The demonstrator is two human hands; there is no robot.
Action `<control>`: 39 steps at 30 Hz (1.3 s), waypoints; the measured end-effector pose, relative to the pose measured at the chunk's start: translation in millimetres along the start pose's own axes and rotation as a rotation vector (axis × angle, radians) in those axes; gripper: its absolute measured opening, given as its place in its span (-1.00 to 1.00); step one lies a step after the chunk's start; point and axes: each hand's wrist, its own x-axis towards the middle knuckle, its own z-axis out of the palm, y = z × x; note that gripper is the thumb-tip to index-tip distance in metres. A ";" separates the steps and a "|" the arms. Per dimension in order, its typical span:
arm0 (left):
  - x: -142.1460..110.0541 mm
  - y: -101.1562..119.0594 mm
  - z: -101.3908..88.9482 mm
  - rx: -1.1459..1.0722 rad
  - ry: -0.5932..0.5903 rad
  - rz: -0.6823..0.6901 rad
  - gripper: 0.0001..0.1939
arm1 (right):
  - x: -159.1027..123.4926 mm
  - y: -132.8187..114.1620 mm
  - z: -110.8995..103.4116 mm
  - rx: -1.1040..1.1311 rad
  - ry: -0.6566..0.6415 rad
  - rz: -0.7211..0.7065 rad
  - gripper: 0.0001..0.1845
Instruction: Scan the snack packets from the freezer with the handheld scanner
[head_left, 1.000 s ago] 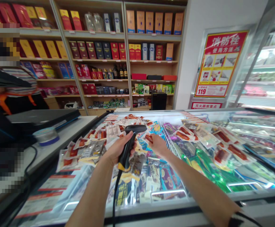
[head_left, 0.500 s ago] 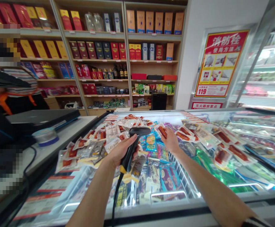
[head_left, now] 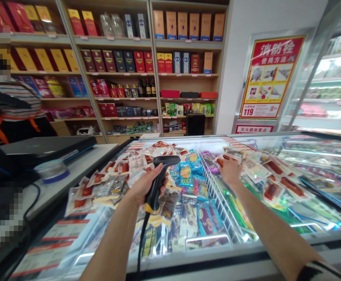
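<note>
My left hand point(head_left: 147, 185) is wrapped round the handle of a black and yellow barcode scanner point(head_left: 166, 160), its cable hanging down over the freezer. Farther right, my right hand point(head_left: 231, 171) has its fingers closed on a clear packet of sausage point(head_left: 219, 161), at the left end of a group of similar packets point(head_left: 275, 167) on the glass top. The hand partly hides the packet. To the left of the scanner lies a pile of vacuum-packed meats point(head_left: 111, 181), also on the glass.
Ice-cream packages point(head_left: 207, 216) and a white wire divider point(head_left: 217, 195) show inside the chest freezer. A counter on the left bears a roll of tape point(head_left: 51, 171). A person in a striped top point(head_left: 20, 97) stands behind it. Shelves of boxes point(head_left: 117, 61) line the back wall.
My right hand has moved right with the sausage packet, from beside the scanner to the packets on the right. My left hand still holds the scanner, and the view has shifted slightly.
</note>
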 end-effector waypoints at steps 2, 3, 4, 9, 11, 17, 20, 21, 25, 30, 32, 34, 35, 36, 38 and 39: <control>-1.5 1.7 -1.4 -0.028 -0.006 0.000 -0.67 | 3.4 10.8 -2.7 -0.025 0.040 0.069 -0.71; -2.1 2.6 -2.2 -0.038 -0.002 0.004 -0.67 | 3.8 11.4 -5.8 -0.026 0.068 0.085 -0.70; -2.7 3.6 -3.0 -0.045 0.009 0.010 -0.68 | 2.9 8.1 -10.1 -0.015 0.096 0.083 -0.68; -4.5 7.3 -5.4 -0.055 0.052 0.036 -0.69 | -29.2 -56.5 -44.1 0.201 -0.085 -0.202 -0.63; -5.0 8.1 -5.1 -0.055 0.057 0.035 -0.69 | -53.8 -87.7 -56.8 0.325 -0.282 -0.384 -0.51; -5.3 7.8 -3.4 -0.042 0.078 0.035 -0.69 | -103.2 -129.5 -67.7 0.496 -0.401 -0.501 -0.09; -5.6 7.0 -2.5 -0.037 0.061 0.028 -0.69 | -92.7 -125.7 -54.2 0.725 -0.457 -0.449 -0.19; -5.8 6.7 -1.9 -0.036 0.047 0.023 -0.69 | -84.5 -121.7 -48.0 0.806 -0.455 -0.395 -0.26; -6.1 5.1 3.1 -0.005 -0.008 0.011 -0.68 | -43.0 -95.4 -25.0 1.065 -0.305 -0.096 -0.42; -4.4 1.2 9.6 0.041 -0.048 -0.014 -0.67 | -10.6 -64.8 -12.4 1.260 -0.137 0.125 -0.45; -3.8 -0.1 10.3 0.047 -0.062 -0.019 -0.67 | -7.6 -60.9 -10.9 1.296 -0.106 0.142 -0.45; -3.7 -0.9 10.5 0.050 -0.069 -0.012 -0.68 | -7.2 -60.5 -10.1 1.323 -0.093 0.138 -0.44; -3.9 -1.2 10.5 0.047 -0.071 -0.008 -0.68 | -7.3 -60.9 -9.8 1.328 -0.090 0.136 -0.43; -4.0 -1.3 10.6 0.042 -0.072 -0.003 -0.68 | -7.4 -61.3 -9.6 1.327 -0.090 0.133 -0.43; -4.3 -1.2 10.6 0.026 -0.072 0.003 -0.69 | -7.1 -61.1 -8.8 1.313 -0.085 0.127 -0.43; -4.4 -1.0 10.5 0.020 -0.072 0.001 -0.69 | -6.6 -60.1 -8.2 1.293 -0.078 0.122 -0.43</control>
